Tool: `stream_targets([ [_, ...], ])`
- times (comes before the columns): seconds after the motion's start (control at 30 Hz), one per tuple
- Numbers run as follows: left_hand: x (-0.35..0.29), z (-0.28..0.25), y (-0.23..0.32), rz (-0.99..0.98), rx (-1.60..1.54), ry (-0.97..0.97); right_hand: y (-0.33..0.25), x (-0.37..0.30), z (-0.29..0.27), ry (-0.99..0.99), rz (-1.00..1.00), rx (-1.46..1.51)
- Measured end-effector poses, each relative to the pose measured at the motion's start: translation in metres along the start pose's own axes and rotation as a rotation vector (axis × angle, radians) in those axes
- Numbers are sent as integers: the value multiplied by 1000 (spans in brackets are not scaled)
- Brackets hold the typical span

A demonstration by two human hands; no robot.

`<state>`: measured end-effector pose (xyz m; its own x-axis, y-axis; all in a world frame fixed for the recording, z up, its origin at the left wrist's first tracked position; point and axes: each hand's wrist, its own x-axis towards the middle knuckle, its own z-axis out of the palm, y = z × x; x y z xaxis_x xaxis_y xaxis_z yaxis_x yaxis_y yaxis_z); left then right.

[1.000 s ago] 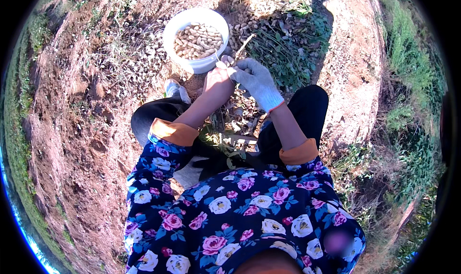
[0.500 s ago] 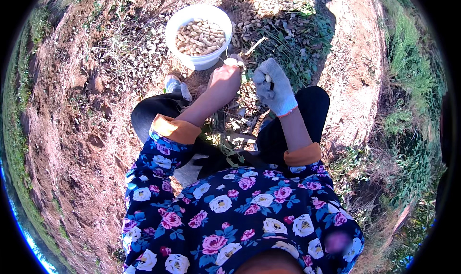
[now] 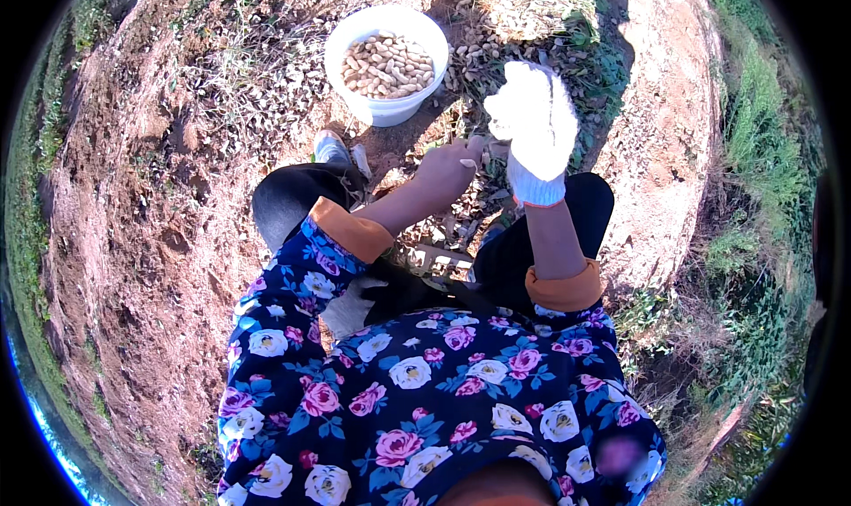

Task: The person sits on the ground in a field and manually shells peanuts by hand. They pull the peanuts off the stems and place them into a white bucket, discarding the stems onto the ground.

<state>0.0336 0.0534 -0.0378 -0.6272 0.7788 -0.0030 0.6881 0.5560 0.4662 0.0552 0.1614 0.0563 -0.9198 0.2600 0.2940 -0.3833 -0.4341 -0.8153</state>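
- peanuts [image 3: 386, 67], pale and in their shells, lie heaped inside the white bucket [image 3: 388, 113], well below its rim.
- the bucket stands upright on bare soil beyond the person's feet, probably set there so both arms reach it without leaning.
- left hand [image 3: 446, 172], bare, is on the bucket's near side, a little right and apart from it; its fingers are bent inward, and whether they grip anything i cannot tell.
- right hand [image 3: 536, 125], in a pale knitted glove, is raised to the bucket's right, near the left fingertips. it looks partly curled, but sun glare washes it out, so i cannot tell how far it is open or what it holds. the glove likely guards the skin.
- loose pods and dry litter [image 3: 474, 43] lie right of the bucket, near enough for an easy reach.
- no brand, label or writing can be read on bucket, glove or flowered shirt [image 3: 412, 373].
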Motion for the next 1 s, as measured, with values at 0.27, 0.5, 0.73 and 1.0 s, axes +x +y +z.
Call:
stream_targets([
  [0.27, 20, -45, -17, -430, -1502, 136, -50, 69, 40, -70, -173, -1203],
  [0.5, 20, -63, -11, -347, -2052, 251, -15, -27, -37, -363, 625, -1068],
  [0.73, 30, -64, -21, -235, -1801, 284, -79, -48, -75, 55, 449, -1053],
  [1.0, 45, -90, -29, -343, -1517, 334, -260, -179, -269, 686, 737, -1787],
])
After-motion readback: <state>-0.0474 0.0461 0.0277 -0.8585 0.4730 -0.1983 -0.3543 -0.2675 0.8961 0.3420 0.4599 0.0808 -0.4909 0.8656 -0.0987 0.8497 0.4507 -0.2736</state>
